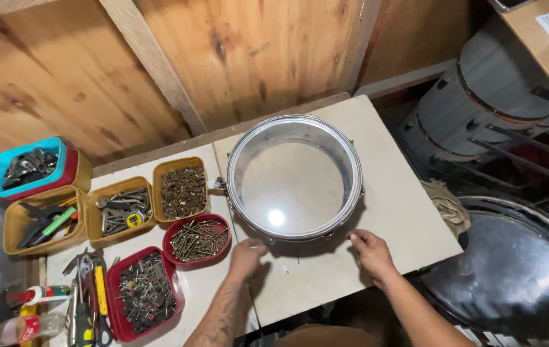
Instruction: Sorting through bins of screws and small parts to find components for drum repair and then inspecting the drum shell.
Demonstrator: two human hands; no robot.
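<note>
Two hands are resting at the near edge of a snare drum (294, 178) that is lying flat on a pale board (403, 218) against a wooden wall. Drum shell is showing as polished chrome, round and shallow, with a clear head letting the board's colour through; a bright spot of light is reflecting near its front rim. Small metal lugs are sitting around the outer hoop, and a fitting is sticking out on the drum's left side toward the trays.

Left hand (247, 256) is lying just below the front-left rim, fingers curled loosely, fingertips at or very near the hoop; whether it is pinching anything is hard to tell from this angle. Right hand (371, 250) is sitting at the front-right rim, fingers bent and pressing down on the board, holding nothing that is visible.

Beside the drum, to its left, a red round bowl of screws (197, 240) is standing near the left hand, with a yellow tray of small dark hardware (181, 189) behind it. A red tray of mixed bits (143, 292) is sitting nearer the front. A second drum with a dark head (512, 270) is lying off to the right.
</note>
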